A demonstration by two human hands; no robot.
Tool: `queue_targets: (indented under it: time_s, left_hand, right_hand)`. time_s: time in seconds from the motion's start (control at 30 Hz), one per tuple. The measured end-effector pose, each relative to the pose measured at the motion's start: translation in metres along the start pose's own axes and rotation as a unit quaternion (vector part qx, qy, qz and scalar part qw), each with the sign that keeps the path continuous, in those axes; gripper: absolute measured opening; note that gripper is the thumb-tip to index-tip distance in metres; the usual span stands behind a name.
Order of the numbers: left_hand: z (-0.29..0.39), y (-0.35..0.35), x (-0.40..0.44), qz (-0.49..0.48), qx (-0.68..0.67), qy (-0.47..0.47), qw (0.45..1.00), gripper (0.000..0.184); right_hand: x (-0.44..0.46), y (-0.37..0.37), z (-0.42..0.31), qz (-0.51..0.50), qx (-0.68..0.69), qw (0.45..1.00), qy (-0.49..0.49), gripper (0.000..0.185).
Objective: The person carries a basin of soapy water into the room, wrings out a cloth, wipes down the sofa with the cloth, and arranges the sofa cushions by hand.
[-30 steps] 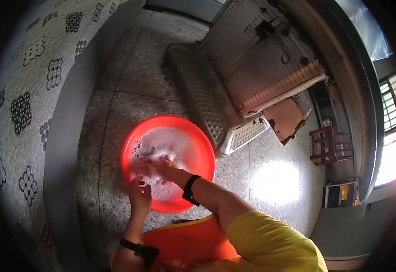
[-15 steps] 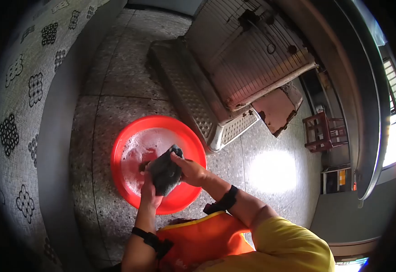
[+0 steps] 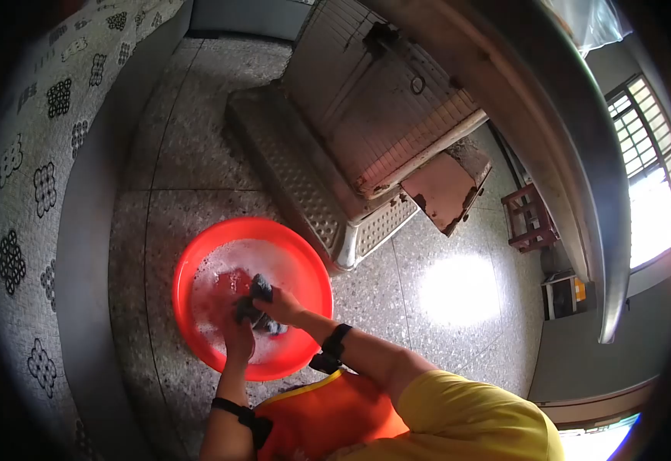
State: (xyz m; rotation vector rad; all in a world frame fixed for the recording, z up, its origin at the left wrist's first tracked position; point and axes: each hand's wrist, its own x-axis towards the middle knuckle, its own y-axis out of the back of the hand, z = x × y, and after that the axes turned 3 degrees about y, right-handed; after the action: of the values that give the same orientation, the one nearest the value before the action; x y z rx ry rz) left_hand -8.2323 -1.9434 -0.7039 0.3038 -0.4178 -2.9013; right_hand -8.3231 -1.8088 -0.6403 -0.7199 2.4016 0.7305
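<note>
A red round basin (image 3: 318, 296) with sudsy water (image 3: 255, 255) stands on the speckled floor. Over the water, a dark grey wet cloth (image 3: 261, 288) is bunched between my two hands. My right hand (image 3: 281, 306) is closed around its upper right part. At its lower left, my left hand (image 3: 238, 332) grips the cloth from below, with its fingertips partly hidden by the cloth. The lower end of the cloth hangs close to the suds.
A metal step stool (image 3: 289, 173) stands behind the basin, beside a rusty panel (image 3: 381, 115) and a broken pinkish piece (image 3: 443, 192). A patterned surface (image 3: 36, 169) runs along the left. A small reddish-brown stool (image 3: 530, 217) is at the right.
Both hands were in or at the suds, then lifted the dark cloth out, spread between them. Now the cloth is bunched and lower over the water. The camera view has shifted.
</note>
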Motion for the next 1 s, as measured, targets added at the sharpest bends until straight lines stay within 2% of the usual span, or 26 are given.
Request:
queue_targets:
  time_s: [0.03,0.07,0.1,0.17,0.2,0.23,0.3,0.33,0.37,0.43,0.47,0.5,0.57,0.63,0.67,0.7,0.73,0.77,0.83,0.87,0.9,0.97,1.0]
  left_hand:
    - [-0.013,0.001,-0.003,0.023,0.034,0.003,0.999,0.056]
    - [-0.031,-0.001,-0.005,0.05,0.077,-0.036,0.995,0.065]
    - [-0.027,0.002,-0.007,0.05,0.078,-0.035,0.995,0.065]
    - [-0.006,0.009,-0.012,0.025,0.069,-0.032,0.997,0.073]
    - [-0.004,0.009,-0.012,0.013,0.073,-0.033,0.997,0.082]
    - [-0.002,0.01,-0.013,0.013,0.073,-0.036,0.997,0.082]
    - [0.004,0.016,-0.019,-0.048,0.097,-0.068,0.992,0.082]
    - [0.001,0.016,-0.018,-0.029,0.076,-0.145,0.986,0.088]
    - [0.002,0.016,-0.018,-0.027,0.078,-0.143,0.986,0.088]
    - [0.013,0.01,-0.016,-0.006,0.04,-0.126,0.991,0.095]
    - [0.027,0.012,-0.014,-0.021,0.001,-0.103,0.994,0.09]
    - [0.044,0.012,-0.011,-0.02,0.002,-0.103,0.994,0.09]
    - [0.069,0.011,-0.008,-0.052,-0.134,-0.074,0.987,0.07]
    - [0.044,-0.007,0.001,-0.05,-0.226,-0.067,0.971,0.051]
    - [0.037,-0.013,-0.001,-0.059,-0.348,0.02,0.936,0.046]
    - [0.04,-0.015,-0.001,-0.066,-0.461,0.105,0.879,0.041]
    - [0.052,-0.006,0.0,-0.034,-0.286,0.048,0.956,0.04]
    - [0.058,0.0,0.001,-0.031,-0.283,0.048,0.957,0.04]
    - [0.069,0.01,0.005,-0.022,-0.094,0.031,0.995,0.049]
    - [0.115,0.024,-0.004,-0.013,-0.05,0.009,0.999,0.048]
    - [0.118,0.02,-0.003,-0.034,-0.052,0.005,0.998,0.049]
    - [0.111,0.002,-0.004,-0.098,-0.123,-0.007,0.988,0.053]
    - [0.118,0.0,-0.008,-0.08,-0.07,-0.055,0.993,0.056]
  right_hand:
    - [-0.004,0.001,-0.005,0.039,-0.147,0.988,0.014,0.06]
    - [0.015,-0.012,0.031,0.122,-0.23,0.957,0.125,0.076]
    - [0.014,-0.021,0.033,0.121,-0.23,0.958,0.125,0.076]
    - [0.006,-0.031,0.031,0.066,-0.378,0.923,0.032,0.077]
    - [-0.001,-0.031,0.023,0.079,-0.393,0.915,0.039,0.071]
    - [-0.008,-0.031,0.016,0.093,-0.408,0.907,0.046,0.065]
    - [-0.002,-0.016,-0.003,-0.114,-0.321,0.939,-0.036,0.051]
    - [-0.001,-0.016,-0.008,-0.11,-0.307,0.944,-0.045,0.039]
    - [-0.003,-0.012,-0.012,-0.114,-0.307,0.944,-0.043,0.039]
    - [-0.018,0.009,-0.022,-0.082,-0.308,0.915,0.246,0.029]
    - [-0.028,0.018,-0.032,-0.083,-0.308,0.915,0.247,0.029]
    - [-0.045,0.027,-0.051,-0.062,-0.263,0.921,0.28,0.028]
    - [-0.074,0.042,-0.083,-0.041,-0.217,0.924,0.311,0.027]
    - [-0.093,0.052,-0.104,-0.082,-0.08,0.968,0.224,0.025]
    - [-0.094,0.056,-0.101,-0.083,-0.079,0.967,0.225,0.025]
    - [-0.092,0.061,-0.094,-0.075,-0.013,0.977,0.197,0.026]
    - [-0.088,0.064,-0.086,-0.066,0.054,0.982,0.168,0.026]
    - [-0.08,0.064,-0.074,-0.069,0.055,0.981,0.171,0.026]
    - [-0.063,0.057,-0.042,0.023,0.304,0.95,0.066,0.033]
    - [-0.062,0.053,-0.031,0.069,0.256,0.964,0.013,0.043]
    - [-0.058,0.049,-0.027,0.06,0.255,0.965,0.016,0.043]
    - [-0.049,0.041,-0.018,-0.039,0.445,0.886,-0.125,0.05]
    - [-0.029,0.03,-0.001,-0.128,0.547,0.824,-0.077,0.05]
